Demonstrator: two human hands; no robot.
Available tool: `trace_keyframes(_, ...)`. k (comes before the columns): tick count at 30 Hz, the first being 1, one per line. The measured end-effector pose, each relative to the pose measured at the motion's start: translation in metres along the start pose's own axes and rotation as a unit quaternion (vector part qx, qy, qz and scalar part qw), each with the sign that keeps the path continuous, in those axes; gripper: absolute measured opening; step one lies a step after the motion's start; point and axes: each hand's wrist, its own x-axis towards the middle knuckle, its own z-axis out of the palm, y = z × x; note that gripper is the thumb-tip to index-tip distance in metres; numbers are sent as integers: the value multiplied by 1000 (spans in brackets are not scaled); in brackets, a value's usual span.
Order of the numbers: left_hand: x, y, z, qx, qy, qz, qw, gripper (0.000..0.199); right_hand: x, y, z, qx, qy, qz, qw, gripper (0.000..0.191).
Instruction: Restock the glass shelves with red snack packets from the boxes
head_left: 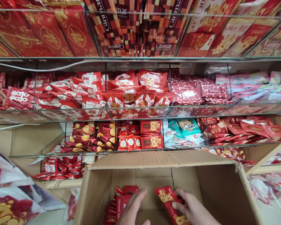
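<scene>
My right hand (194, 207) grips a red snack packet (166, 197) with golden biscuits printed on it, tilted inside the cardboard box (154, 160); a second similar print shows lower down, and I cannot tell whether it is one packet or two. To its left, my left hand (134, 208) has its fingers stretched out and the thumb apart. Right beside and partly behind that hand, several red packets (112, 204) stand bunched against the box's left side. Whether the left fingers touch them is hard to tell.
Behind the box, glass shelves (135, 112) rise in tiers with dividers. They hold red wedding-style packets (152, 79), teal packets (188, 126) and checkered Ginmar packs (164, 40). A white cable (49, 68) crosses at upper left. Large clear bags (11, 203) stand at lower left.
</scene>
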Motion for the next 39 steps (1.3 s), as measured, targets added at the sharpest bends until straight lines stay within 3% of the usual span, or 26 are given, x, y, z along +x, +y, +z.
trace_keyframes(2,6,6,10,-82,-2,-73,994,78,1,-17,6,203,-25,10,979,18)
trace_keyframes(4,14,13,17,-210,-47,-105,971,90,4,-31,14,365,-41,15,930,24)
trace_keyframes(7,22,20,25,-362,-80,-100,923,89,10,-40,25,453,-28,33,890,23)
trace_keyframes(17,22,20,34,-505,50,-196,839,14,10,-29,44,442,36,68,894,32)
trace_keyframes(21,22,15,32,-530,81,-220,815,12,7,-20,45,433,45,89,896,30)
trace_keyframes(26,22,8,21,-499,117,-196,836,11,7,-3,39,428,65,115,894,30)
trace_keyframes(29,23,5,17,-492,139,-205,835,13,10,10,38,357,94,126,921,31)
trace_keyframes(33,23,8,22,-498,141,-216,828,14,9,11,42,160,162,83,970,31)
trace_keyframes(35,22,11,28,-504,126,-214,827,17,8,2,46,138,150,58,977,30)
trace_keyframes(39,21,14,37,-510,101,-220,825,22,5,-16,55,260,42,28,964,27)
